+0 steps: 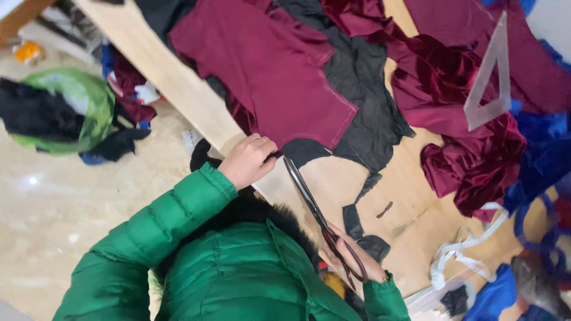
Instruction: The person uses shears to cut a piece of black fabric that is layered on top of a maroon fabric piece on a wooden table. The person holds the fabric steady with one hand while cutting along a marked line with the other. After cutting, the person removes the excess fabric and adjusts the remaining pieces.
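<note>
My left hand point(248, 160) rests at the near edge of the wooden table point(178, 77), fingers curled on the edge of a black fabric piece point(357, 89) that lies under a flat maroon fabric panel point(267, 65). In my right hand point(364, 266) are the dark red handles of long scissors point(309, 199). Their dark blades point toward the left hand, and the tips reach the cut edge of the black fabric. Both sleeves are green and padded.
Small black scraps point(363, 235) lie on the table beside the scissors. Crumpled maroon velvet point(470, 160), a clear triangle ruler point(489, 77), blue fabric point(538, 148) and a white measuring tape point(470, 245) fill the right side. A green bag of scraps point(89, 107) sits on the floor.
</note>
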